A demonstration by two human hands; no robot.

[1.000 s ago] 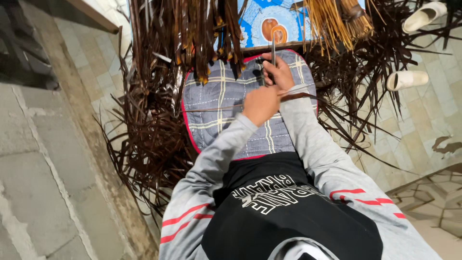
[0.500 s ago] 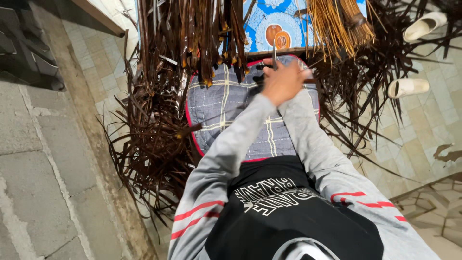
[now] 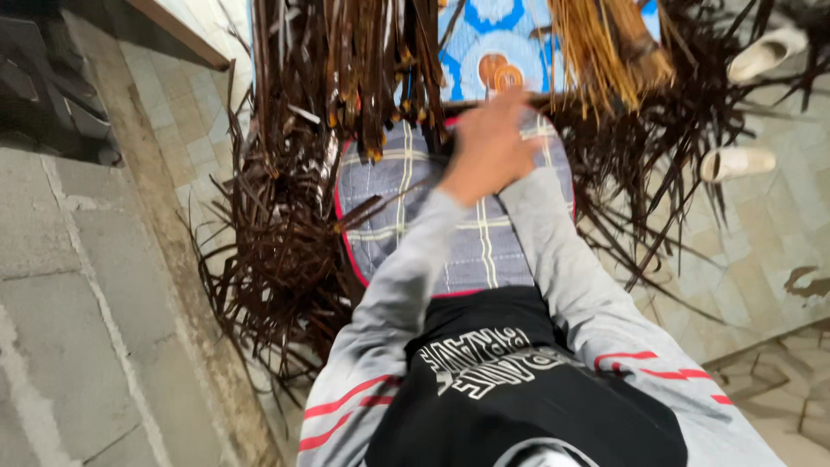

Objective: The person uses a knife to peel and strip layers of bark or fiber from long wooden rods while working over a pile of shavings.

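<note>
My left hand is motion-blurred above the far end of a grey plaid cushion with red piping. Its fingers point toward a blue patterned cloth. My right forearm in a grey sleeve runs up under that hand, and my right hand is hidden beneath it. I cannot tell what either hand holds. Dark brown leaf strips lie heaped around the cushion, and more hang across its far edge. A bundle of yellowish straw-like ribs lies just right of my hands.
A concrete step runs along the left. Beige floor tiles spread to the right, with two white slippers among scattered strips. My black printed top fills the bottom of the view.
My hands have swung up and to the left over the cushion's far end, now blurred. The thin dark tool seen upright in them earlier no longer shows.
</note>
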